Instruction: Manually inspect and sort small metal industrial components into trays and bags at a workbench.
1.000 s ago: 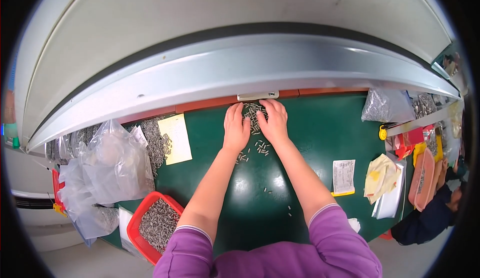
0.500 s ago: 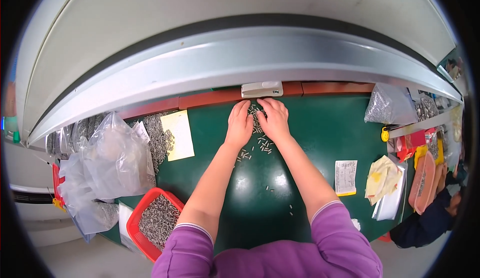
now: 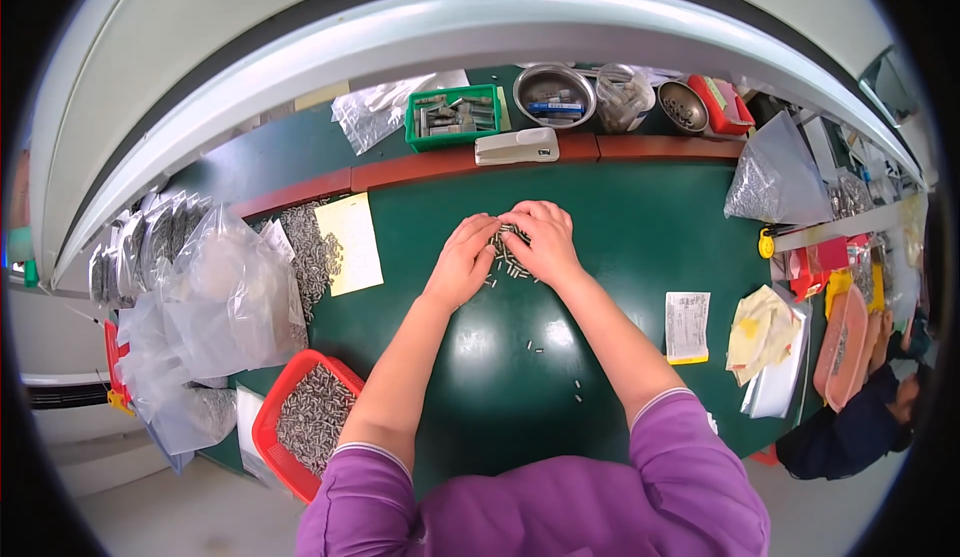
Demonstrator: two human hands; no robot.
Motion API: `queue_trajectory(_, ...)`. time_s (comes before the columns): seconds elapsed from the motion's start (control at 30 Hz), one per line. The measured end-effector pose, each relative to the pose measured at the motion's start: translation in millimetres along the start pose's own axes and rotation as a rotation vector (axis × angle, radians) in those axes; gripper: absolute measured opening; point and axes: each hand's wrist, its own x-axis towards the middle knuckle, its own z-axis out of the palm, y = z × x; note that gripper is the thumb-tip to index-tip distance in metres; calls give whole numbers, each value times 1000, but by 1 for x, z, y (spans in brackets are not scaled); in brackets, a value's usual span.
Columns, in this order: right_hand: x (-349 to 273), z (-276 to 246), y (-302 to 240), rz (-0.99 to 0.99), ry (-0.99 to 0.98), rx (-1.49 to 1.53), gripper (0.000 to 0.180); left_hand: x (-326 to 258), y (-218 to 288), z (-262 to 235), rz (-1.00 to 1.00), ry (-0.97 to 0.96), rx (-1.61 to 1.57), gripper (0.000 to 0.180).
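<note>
A small heap of short metal pins (image 3: 512, 260) lies on the green tabletop between my hands. My left hand (image 3: 464, 259) curves along the heap's left side, with its fingers stretched out. My right hand (image 3: 545, 241) rests over the far right of the heap, fingers extended and thumb near the pins. The fingertips of both hands come together at the far end and hide part of the heap. Nearer to me lie a few stray pins (image 3: 577, 391). A red plastic basket (image 3: 264, 429) full of similar pins stands by my left forearm.
At left, more pins (image 3: 305, 242) spread beside a yellow sheet (image 3: 357, 247) and clear plastic bags (image 3: 225, 302). A white stapler (image 3: 516, 147) sits on the red-brown ledge (image 3: 420, 164). Behind are a green tray (image 3: 411, 127) and metal bowls. A label slip (image 3: 687, 325) and cloth (image 3: 760, 332) lie right.
My hands have drawn closer together around the pins, and the loose ones near the heap are now gathered in. The view has shifted, revealing the tray and bowls behind the ledge.
</note>
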Motion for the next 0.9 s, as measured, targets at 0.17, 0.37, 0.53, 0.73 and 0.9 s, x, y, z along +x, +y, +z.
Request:
queue_trajectory(0.17, -29, -9, -11, -51, -20, 21, 24, -30, 26, 9, -58, 27, -19, 35)
queue_trajectory(0.37, -76, -23, -25, -82, -69, 33, 27, -70, 58, 20, -92, 0, -24, 35)
queue_trajectory(0.53, -85, -46, -11, -47, 103, -29, 35, -102, 54, 6, -150, 307, 357, 41)
queue_trajectory(0.73, -60, -28, 3, -12, 13, -32, 36, -99, 30, 4, -375, 292, 385, 42)
queue_trajectory(0.9, -72, -25, -7, -197, -254, 125, 28, -89, 51, 29, -116, 125, 147, 35)
